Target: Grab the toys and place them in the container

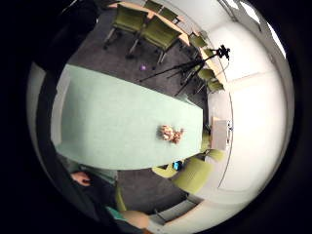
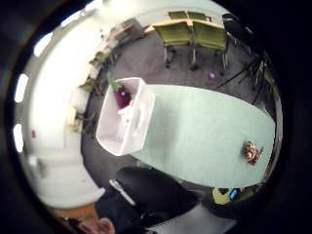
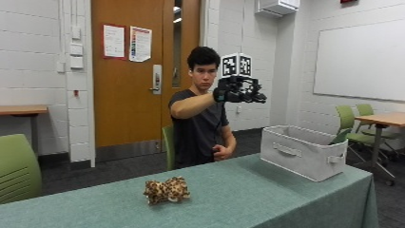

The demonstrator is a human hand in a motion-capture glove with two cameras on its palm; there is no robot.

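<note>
The gloved right hand [image 3: 239, 94] hangs high above the table [image 3: 253, 199], holding nothing, fingers loosely curled as far as the outside view shows. The leopard-spotted plush toy [image 3: 166, 190] lies alone nearer the table's far end from the container [image 3: 303, 151], which sits at the other end near the corner (a purple toy [image 2: 122, 97] already inside). Best to come straight down over the plush and close around its body; nothing lies between, though green chairs [image 3: 15, 166] crowd the edges.

Leopard-spotted toy [image 3: 166, 190], grey container [image 3: 303, 151].
</note>
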